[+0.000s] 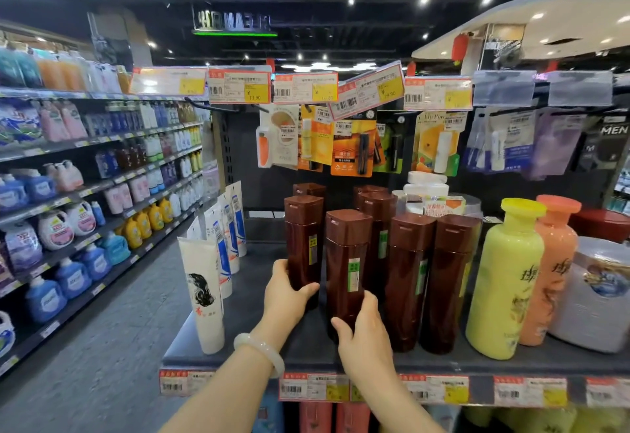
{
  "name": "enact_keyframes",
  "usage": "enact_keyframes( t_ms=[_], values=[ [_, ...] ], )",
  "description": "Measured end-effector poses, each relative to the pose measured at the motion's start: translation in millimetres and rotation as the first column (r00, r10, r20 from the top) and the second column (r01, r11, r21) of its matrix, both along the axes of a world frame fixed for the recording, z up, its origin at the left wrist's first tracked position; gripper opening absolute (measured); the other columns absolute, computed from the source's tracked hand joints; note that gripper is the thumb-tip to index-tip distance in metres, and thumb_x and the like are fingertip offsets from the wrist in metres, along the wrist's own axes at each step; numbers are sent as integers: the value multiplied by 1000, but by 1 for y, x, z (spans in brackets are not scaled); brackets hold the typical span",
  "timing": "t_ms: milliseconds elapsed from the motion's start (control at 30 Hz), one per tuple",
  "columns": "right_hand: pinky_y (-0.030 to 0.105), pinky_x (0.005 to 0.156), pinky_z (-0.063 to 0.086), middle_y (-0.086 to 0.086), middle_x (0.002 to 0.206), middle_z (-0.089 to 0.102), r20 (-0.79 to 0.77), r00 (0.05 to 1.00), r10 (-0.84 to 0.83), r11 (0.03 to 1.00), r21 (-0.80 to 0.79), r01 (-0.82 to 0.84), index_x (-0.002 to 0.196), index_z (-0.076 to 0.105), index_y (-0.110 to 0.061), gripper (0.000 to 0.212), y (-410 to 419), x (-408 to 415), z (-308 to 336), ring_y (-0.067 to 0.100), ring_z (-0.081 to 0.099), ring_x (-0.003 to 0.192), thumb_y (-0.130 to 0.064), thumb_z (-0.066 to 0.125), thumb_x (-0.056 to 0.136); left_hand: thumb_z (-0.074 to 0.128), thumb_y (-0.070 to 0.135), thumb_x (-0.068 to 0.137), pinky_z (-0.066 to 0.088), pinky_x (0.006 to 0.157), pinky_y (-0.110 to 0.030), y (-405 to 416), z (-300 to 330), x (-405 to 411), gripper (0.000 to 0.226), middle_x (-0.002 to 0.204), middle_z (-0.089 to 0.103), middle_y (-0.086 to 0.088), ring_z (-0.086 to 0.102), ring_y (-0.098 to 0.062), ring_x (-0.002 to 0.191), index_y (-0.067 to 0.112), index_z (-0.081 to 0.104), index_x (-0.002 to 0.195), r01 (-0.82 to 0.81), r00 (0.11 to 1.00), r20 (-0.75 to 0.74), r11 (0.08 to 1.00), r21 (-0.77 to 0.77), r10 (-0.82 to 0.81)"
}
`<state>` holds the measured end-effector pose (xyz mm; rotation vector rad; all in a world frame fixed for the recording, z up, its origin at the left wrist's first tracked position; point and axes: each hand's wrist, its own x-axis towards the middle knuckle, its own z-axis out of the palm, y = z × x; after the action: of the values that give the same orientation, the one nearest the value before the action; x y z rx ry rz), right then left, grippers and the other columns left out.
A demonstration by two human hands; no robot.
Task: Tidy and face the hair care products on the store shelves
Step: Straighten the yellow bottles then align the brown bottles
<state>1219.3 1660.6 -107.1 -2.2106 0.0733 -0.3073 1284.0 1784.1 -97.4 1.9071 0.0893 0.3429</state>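
L hand [284, 296] wraps the base of a brown bottle [304, 241] in the 2nd row, fingers curled round its lower part. R hand [366, 333] grips the front brown bottle [346, 269] low down — thumb on the left side, fingers on the right. Both bottles stand upright on the dark shelf [252, 296], mid-left. More brown bottles [429, 279] just to the right, then a yellow bottle [504, 279] w/ an orange bottle [554, 272] behind it. White tubes [204, 292] stand at the shelf's left edge. Pale bangle [260, 352] on L wrist.
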Motion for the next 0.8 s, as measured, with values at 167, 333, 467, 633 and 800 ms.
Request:
enact_keyframes(
  t_ms=[167,333,467,633,800],
  values=[
    [30,97,42,2,142,41,1,1000,7,1000,7,-7,142,17,-14,61,-1,1,0,19,44,127,-25,52,93,72,14,77,41,91,-29,0,-1,9,51,121,58,-3,55,-20,114,16,42,119,5,1000,-16,1000,-7,-5],
    [29,97,42,2,142,41,1,1000,20,1000,1,-20,142,16,-13,62,-2,2,1,20,45,127,-24,52,93,71,13,78,40,94,-31,0,-3,12,55,128,56,-4,52,-20,118,17,41,124,15,1000,-24,999,-28,-16],
    [30,98,42,2,142,41,-7,1000,22,1000,3,-22,143,16,-14,62,-1,1,2,19,45,126,-24,51,93,72,12,77,40,99,-36,-3,-2,8,64,133,51,-6,49,-22,121,17,36,130,-1,998,-65,993,-121,-7],
    [25,109,30,0,149,32,17,999,50,998,-29,-49,146,12,-16,70,-10,-11,4,15,32,137,-27,55,92,59,18,87,36,96,-26,-25,0,-34,39,127,51,0,47,-10,117,21,45,123,-110,954,242,958,-263,176],
    [13,95,41,-24,110,49,186,977,107,994,-29,-103,117,50,-32,29,-50,-48,3,-3,50,108,-21,56,91,75,18,75,40,95,-21,-33,-15,-47,62,119,53,14,50,2,109,27,39,124,343,939,73,928,-146,-336]
  ],
)
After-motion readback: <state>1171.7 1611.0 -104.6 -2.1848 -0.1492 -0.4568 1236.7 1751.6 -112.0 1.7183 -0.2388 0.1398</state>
